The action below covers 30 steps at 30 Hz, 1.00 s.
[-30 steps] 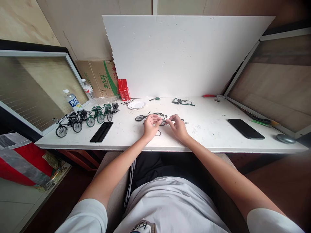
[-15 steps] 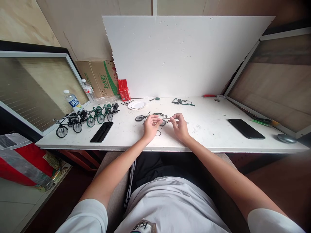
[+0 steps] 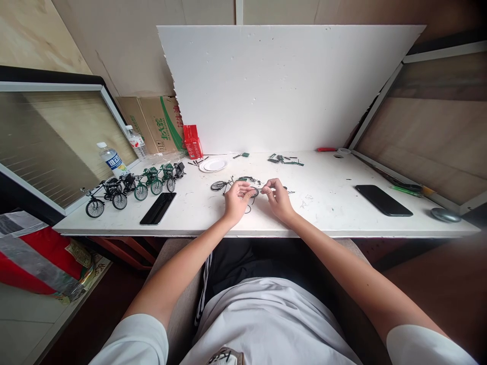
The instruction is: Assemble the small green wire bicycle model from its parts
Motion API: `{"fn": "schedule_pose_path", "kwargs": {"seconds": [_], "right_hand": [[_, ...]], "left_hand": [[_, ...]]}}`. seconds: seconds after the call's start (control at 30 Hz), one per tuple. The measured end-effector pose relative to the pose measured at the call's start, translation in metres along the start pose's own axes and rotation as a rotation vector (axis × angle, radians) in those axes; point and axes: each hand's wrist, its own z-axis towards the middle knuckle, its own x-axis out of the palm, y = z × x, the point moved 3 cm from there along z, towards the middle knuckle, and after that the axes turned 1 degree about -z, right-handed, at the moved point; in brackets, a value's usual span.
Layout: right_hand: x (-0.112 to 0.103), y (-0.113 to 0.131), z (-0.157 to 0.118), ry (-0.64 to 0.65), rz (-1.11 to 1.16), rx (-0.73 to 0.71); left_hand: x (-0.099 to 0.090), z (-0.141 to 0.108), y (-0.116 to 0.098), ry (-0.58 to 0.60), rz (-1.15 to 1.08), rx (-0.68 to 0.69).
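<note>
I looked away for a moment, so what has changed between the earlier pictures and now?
The right hand drew slightly rightward, away from the left hand, then came back toward it. I can't make out anything newly gripped or released. The left hand stayed by the small spoked wheel; the row of model bicycles and both smartphones stayed put. The whole view shifted a little.

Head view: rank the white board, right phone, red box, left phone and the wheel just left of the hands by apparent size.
Largest first:
White board
Right phone
Red box and left phone: too alike to rank
Wheel
</note>
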Motion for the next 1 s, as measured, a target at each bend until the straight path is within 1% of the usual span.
{"fn": "schedule_pose_path", "kwargs": {"seconds": [0.23,0.43,0.63,0.77,1.0], "right_hand": [[0.0004,-0.0001,0.0007,0.01,-0.019,-0.037],[-0.0007,-0.0024,0.0012,0.013,-0.03,0.001],[-0.0021,-0.003,0.0012,0.046,-0.042,0.08],[-0.0021,-0.0007,0.0013,0.034,-0.068,0.073],[-0.0034,0.0048,0.0015,-0.008,-0.113,0.072]], "left_hand": [[0.0006,-0.0024,-0.0027,0.007,0.069,0.07],[0.0018,-0.0051,-0.0096,0.031,0.121,0.116],[0.0027,-0.0052,-0.0068,0.034,0.121,0.111],[0.0044,-0.0045,-0.0034,0.059,0.124,0.112],[0.0028,-0.0027,-0.0006,0.037,0.157,0.098]]}}
